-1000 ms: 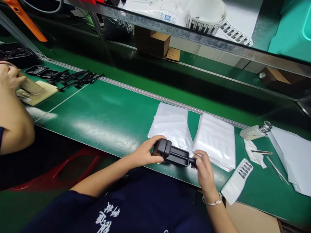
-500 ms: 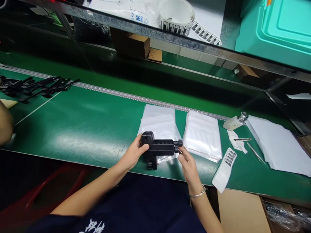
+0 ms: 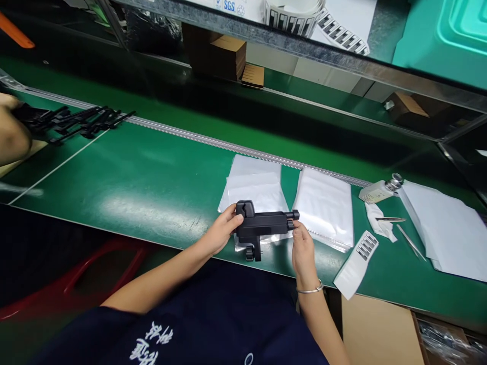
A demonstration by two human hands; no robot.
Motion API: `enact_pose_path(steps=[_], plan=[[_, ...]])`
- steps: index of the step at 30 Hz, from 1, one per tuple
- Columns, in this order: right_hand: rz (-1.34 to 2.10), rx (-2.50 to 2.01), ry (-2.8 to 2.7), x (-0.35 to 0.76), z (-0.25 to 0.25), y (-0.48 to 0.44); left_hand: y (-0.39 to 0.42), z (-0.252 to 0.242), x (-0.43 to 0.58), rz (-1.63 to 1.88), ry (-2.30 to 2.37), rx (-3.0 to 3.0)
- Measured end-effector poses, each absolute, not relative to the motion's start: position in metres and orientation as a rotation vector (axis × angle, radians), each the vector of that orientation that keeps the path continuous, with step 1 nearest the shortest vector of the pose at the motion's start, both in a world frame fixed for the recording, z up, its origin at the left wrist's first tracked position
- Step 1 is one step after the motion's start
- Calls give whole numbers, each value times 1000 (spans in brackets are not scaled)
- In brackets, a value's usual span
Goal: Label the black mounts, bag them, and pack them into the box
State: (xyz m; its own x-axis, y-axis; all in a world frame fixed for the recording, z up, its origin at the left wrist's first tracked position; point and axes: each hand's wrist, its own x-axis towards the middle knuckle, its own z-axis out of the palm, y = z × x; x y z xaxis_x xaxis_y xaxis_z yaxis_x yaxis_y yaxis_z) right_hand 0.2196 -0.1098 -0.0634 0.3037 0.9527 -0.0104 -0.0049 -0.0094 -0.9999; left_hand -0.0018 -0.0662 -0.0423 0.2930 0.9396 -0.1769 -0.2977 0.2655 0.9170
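Above the near edge of the green belt (image 3: 152, 182), a black holder (image 3: 262, 225) is held up in both hands, just over a stack of clear bags (image 3: 254, 185). It lies flat and long from left to right, with a short stem hanging down from its middle; the stem seems to end in a small joint, but the view is too small to be sure. The left hand (image 3: 220, 234) has its fingers closed around the thick left end. The right hand (image 3: 303, 248), with a bracelet (image 3: 310, 290) on the wrist, pinches the round knob (image 3: 292, 217) at the right end between thumb and fingertips.

I judge the step in hand as checking or adjusting the holder at its knob. A further move calls for a firm left grip on the body while the right fingers work only the small knob, and for keeping the stem free of the bags below.

A second bag stack (image 3: 327, 205) lies just to the right. Further right are a label strip (image 3: 355, 263), a small bottle (image 3: 378, 191), tweezers (image 3: 390, 219) on a cloth and white sheets (image 3: 449, 233). Far left, black parts (image 3: 83, 121) lie near another person's arm (image 3: 11, 134).
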Motion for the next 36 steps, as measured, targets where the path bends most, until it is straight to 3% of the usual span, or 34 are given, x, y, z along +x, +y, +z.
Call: enact_pose_path(steps=[13,36], plan=[[1121,-1239,-768,227,-70,-100,-62,-43,1,999,829,1019],[990,-1281,-732,227,-71,-90,-69,-36,3,953,797,1163]])
